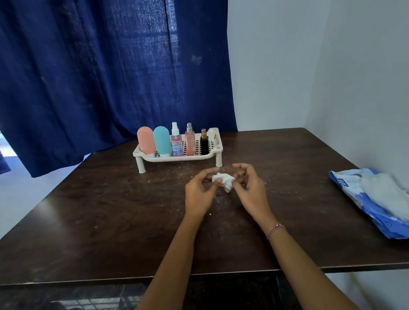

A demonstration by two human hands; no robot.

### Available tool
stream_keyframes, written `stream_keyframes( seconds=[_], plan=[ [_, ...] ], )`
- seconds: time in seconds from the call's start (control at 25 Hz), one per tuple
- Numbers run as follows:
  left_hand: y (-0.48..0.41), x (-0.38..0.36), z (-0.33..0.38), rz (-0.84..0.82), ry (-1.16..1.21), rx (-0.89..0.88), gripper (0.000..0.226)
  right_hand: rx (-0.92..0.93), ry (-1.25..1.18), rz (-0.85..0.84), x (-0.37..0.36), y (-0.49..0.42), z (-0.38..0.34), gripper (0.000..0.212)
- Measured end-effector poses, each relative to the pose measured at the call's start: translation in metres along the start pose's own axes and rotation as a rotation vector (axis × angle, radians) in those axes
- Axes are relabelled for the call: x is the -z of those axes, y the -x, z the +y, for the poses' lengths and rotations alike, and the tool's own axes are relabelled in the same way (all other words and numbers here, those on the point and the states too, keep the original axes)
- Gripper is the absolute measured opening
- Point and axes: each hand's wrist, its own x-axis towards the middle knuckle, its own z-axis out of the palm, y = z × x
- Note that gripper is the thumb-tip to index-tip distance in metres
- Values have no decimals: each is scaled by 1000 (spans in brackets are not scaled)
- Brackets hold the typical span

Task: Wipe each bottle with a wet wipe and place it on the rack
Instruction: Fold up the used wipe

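— Hands first: left hand [199,194] and right hand [250,188] meet low over the counter [106,222], fingers curled, both pinching one crumpled wet wipe [223,181] between them.
— And the bottles [176,143]?
— Five, all upright in the white rack [174,159], just beyond the fingertips.
— Anything else?
— A blue wipe pack [383,200], lying on the counter well off to the right hand's right.

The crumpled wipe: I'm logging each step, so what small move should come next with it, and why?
Probably set the wipe down on the table: the left hand and right hand both pinch it, while all five bottles already stand in the rack and none shows on the table.
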Motion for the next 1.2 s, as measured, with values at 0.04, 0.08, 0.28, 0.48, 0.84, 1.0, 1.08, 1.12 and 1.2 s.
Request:
stream_keyframes(
  seconds=[0.04,0.08,0.28,0.48,0.84,1.0,1.08,1.12,1.2],
  plan=[
    [0,0,1,3,39,17,29,-10,-23,1,0,0,0,37],
    [-1,1,1,6,72,35,27,-21,-50,4,0,-1,0,36],
    [-1,1,2,11,234,126,19,-74,-126,-40,1,-1,0,24],
    [-3,2,0,27,332,163,18,11,-73,-130,-3,1,5,18],
    [0,0,9,-45,391,137,52,-31,-50,-113,-4,-1,8,29],
    [-2,2,7,17,443,217,53,-131,-89,-29,-2,-5,13,18],
    [-4,2,6,29,466,250,54,-263,-236,2,-2,-6,14,15],
    [-5,2,5,29,488,268,54,-328,-344,-2,-2,-6,13,14],
    [-7,2,3,28,535,312,53,-387,-508,-19,-3,-6,12,17]
  ],
)
